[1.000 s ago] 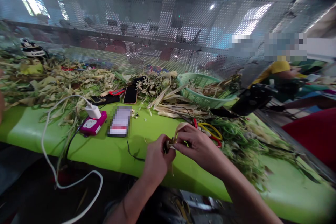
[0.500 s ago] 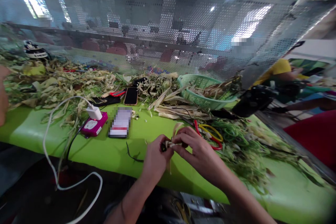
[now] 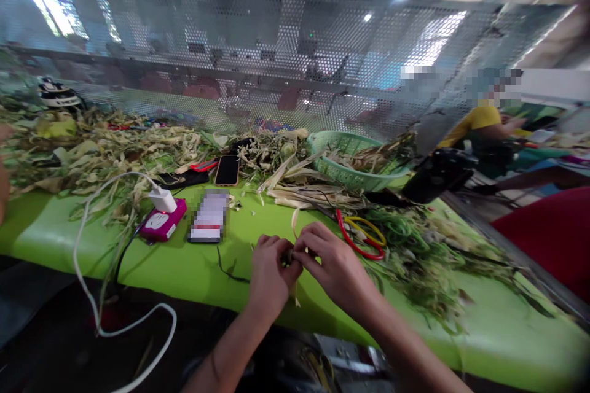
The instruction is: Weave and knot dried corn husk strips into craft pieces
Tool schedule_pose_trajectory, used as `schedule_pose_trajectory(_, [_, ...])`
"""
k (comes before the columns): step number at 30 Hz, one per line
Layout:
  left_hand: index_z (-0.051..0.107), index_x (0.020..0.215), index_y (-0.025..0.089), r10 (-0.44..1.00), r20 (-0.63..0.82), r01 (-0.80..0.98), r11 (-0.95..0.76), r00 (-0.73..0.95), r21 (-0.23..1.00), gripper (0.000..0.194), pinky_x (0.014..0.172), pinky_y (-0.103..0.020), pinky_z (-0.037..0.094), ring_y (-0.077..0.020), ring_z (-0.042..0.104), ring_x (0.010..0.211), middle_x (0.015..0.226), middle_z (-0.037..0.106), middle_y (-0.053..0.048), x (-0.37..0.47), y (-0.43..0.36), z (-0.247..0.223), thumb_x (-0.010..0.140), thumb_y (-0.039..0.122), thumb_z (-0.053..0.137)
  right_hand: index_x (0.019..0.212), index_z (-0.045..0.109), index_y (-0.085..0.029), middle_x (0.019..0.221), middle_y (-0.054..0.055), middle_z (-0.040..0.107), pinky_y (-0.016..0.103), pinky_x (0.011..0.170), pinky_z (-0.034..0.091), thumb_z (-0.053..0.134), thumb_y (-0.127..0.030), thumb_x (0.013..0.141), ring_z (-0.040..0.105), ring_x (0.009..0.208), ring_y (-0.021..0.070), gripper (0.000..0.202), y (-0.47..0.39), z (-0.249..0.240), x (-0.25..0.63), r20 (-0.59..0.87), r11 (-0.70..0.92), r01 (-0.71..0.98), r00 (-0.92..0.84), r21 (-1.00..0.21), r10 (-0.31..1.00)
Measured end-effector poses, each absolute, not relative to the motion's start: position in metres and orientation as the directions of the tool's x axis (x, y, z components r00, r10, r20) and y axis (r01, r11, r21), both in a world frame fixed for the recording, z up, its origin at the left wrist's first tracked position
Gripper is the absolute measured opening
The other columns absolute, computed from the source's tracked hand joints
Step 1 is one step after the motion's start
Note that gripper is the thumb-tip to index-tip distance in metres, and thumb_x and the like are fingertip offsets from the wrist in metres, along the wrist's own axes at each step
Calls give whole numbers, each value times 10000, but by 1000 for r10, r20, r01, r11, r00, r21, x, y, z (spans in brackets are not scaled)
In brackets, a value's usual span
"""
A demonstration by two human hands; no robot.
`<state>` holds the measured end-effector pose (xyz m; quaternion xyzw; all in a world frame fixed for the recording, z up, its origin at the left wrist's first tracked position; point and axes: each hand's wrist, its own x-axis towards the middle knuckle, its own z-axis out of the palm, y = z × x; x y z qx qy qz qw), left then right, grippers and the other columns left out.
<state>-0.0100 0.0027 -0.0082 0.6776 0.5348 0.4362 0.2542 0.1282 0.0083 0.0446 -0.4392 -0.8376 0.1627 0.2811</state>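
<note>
Left hand [image 3: 271, 270] and right hand [image 3: 329, 261] pinch a pale strip [image 3: 295, 221] above the green table [image 3: 184, 267]; pink adapter [image 3: 162, 221] left.

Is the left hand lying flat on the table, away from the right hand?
No, the left hand is curled, its fingertips close to those of the right hand around a pale strip.

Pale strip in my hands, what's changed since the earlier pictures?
The pale strip's upper end, first looped over the right hand's fingers, now stands just left of them. The right hand has shifted slightly left, uncovering more red loop. Both hands still grip the work; the black phone and green basket stayed put.
</note>
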Motion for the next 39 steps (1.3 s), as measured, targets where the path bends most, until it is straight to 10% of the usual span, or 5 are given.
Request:
schedule_pose_trajectory(13, [619,726,166,958,286,541,-254,25,802,89,723,-320,311,-207,509,772,698,617,-31,-6,-3,-9,749,252,622,787,571,-192,864,28,558,264,688,435,563,-78,835,559,782,158,124,9,40,124,345,555,586,-439,-590,830])
schedule_pose_trajectory(26, [591,890,171,997,-13,-226,-6,-80,974,220,715,-240,399,-148,533,768,792,591,8,-11,9,2,779,359,625,912,517,-205,836,4,615,275,698,440,627,-174,774,570,752,163,179,2,18,120,306,395,516,-252,-760,918])
schedule_pose_trajectory(39, [661,1030,175,974,199,-42,-195,106,980,254,911,-292,392,-196,526,978,990,573,-71,-26,9,-3,877,222,464,1025,526,-209,925,30,636,302,771,480,552,-151,805,610,839,176,229,8,16,127,320,366,356,-184,-860,929])
